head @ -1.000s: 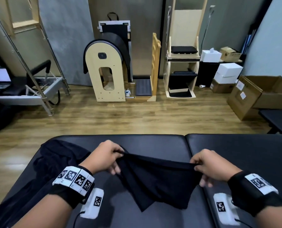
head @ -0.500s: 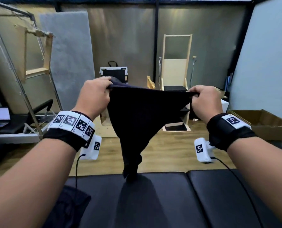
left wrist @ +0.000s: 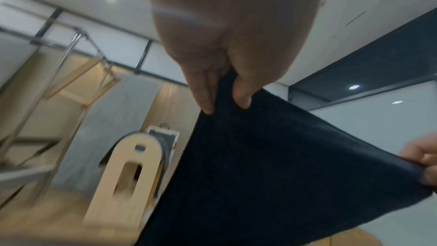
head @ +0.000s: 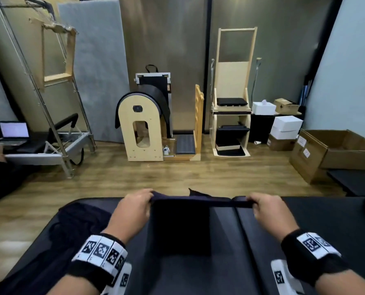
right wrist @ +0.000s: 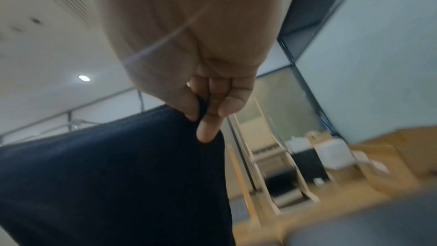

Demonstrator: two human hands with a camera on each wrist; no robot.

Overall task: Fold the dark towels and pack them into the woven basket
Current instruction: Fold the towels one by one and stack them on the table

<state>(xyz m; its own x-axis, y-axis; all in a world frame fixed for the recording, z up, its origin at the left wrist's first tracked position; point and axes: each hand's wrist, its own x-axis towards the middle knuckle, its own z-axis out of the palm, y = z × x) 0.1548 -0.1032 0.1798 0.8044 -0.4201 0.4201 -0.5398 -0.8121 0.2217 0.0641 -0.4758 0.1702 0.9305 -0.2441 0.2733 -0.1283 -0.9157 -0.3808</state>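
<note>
Lying bunched at far left on the black padded tabletop (head: 305,220) is a pile of dark towels (head: 75,222), unfolded. Left hand (head: 132,211) pinches one top corner of the dark towel (head: 181,226), fingers (left wrist: 205,100) curled on the hem; right hand (head: 268,211) pinches the other corner, fingers (right wrist: 208,130) closed on cloth. Towel hangs taut between them over the tabletop. Keep both corners level and tension even, lay it flat before folding. Woven basket not in view.
</note>
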